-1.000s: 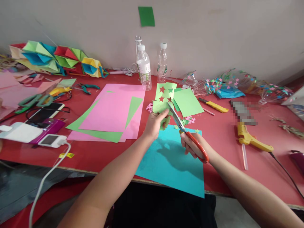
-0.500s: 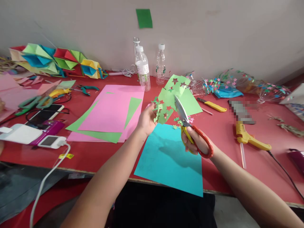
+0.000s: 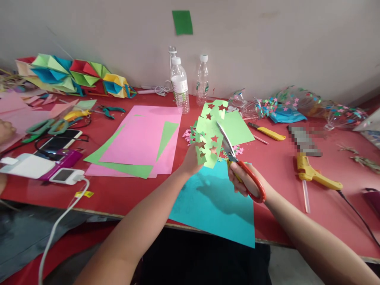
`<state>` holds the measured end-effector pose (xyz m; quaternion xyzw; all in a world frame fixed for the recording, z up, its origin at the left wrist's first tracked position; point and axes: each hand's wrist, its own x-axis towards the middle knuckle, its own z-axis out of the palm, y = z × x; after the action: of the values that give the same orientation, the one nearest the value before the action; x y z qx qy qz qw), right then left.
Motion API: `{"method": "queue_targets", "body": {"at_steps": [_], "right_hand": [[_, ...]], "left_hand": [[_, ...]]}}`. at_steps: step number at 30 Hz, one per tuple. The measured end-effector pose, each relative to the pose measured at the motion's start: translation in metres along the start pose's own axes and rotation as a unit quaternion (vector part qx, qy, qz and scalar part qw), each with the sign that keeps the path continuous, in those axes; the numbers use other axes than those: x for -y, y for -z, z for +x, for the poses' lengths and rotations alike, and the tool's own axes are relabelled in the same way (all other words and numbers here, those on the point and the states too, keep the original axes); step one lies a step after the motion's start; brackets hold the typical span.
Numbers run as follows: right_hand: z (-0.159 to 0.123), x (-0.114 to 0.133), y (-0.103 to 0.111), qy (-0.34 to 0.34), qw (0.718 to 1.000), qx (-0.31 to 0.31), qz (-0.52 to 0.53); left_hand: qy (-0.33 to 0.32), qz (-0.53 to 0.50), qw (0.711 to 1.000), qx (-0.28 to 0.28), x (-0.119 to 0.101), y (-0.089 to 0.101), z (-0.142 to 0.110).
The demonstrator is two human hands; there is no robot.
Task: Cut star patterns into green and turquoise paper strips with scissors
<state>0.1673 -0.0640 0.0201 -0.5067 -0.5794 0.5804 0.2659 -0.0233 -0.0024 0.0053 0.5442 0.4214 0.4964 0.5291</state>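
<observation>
Hands at work: the left hand (image 3: 192, 158) pinches the green sheet (image 3: 209, 127) at its seven o'clock edge, fingers partly hidden behind it; the right hand (image 3: 244, 181) is wrapped around the handles of the scissors (image 3: 232, 157), blades nearly together. Held above the tabletop (image 3: 285, 178), the sheet shows several star-shaped holes. Half a second ago it leaned toward one o'clock; it now stands straighter, its face more fully shown. This suggests a turn between cuts, setting a plain patch near the blade tips; whether they touch the paper cannot be told. Around the sheet as dial centre: pink stars (image 3: 187, 135) just beside it at nine, a light green square (image 3: 239, 128) close by at three, a blue sheet (image 3: 213, 209) at six, bottles (image 3: 181, 85) toward eleven, and, farther out, a yellow knife (image 3: 270, 133) at three.
</observation>
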Motion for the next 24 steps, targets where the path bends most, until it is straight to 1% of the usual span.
{"method": "queue_targets", "body": {"at_steps": [1,3,5,8,10,13,15,20,24], "right_hand": [[0.0,0.0,-0.001,-0.005,1.0,-0.007,-0.001],[0.0,0.001,-0.002,-0.012,1.0,-0.015,-0.008],[0.0,0.001,-0.003,-0.019,1.0,-0.013,-0.014],[0.001,0.001,-0.005,-0.021,1.0,-0.011,-0.017],[0.002,0.0,-0.005,-0.022,0.999,-0.013,-0.022],[0.002,-0.003,-0.005,-0.036,0.998,-0.018,-0.04],[0.003,-0.005,-0.005,-0.041,0.997,-0.025,-0.057],[0.005,-0.009,-0.004,-0.041,0.995,-0.026,-0.087],[0.006,-0.009,-0.004,-0.051,0.994,-0.038,-0.088]], "left_hand": [[-0.052,0.053,0.997,0.016,-0.002,0.0,-0.002],[-0.126,0.13,0.983,0.036,-0.004,-0.001,-0.006],[-0.151,0.147,0.977,0.034,-0.005,-0.003,-0.009],[-0.141,0.103,0.984,0.012,-0.003,-0.004,-0.01],[-0.126,0.075,0.989,-0.014,-0.002,-0.004,-0.009],[-0.101,0.058,0.992,-0.041,0.0,-0.002,-0.006],[-0.098,0.037,0.993,-0.057,0.002,-0.001,-0.004],[-0.103,-0.076,0.983,-0.134,0.006,0.0,0.003],[-0.056,-0.166,0.975,-0.14,0.002,0.0,0.006]]}}
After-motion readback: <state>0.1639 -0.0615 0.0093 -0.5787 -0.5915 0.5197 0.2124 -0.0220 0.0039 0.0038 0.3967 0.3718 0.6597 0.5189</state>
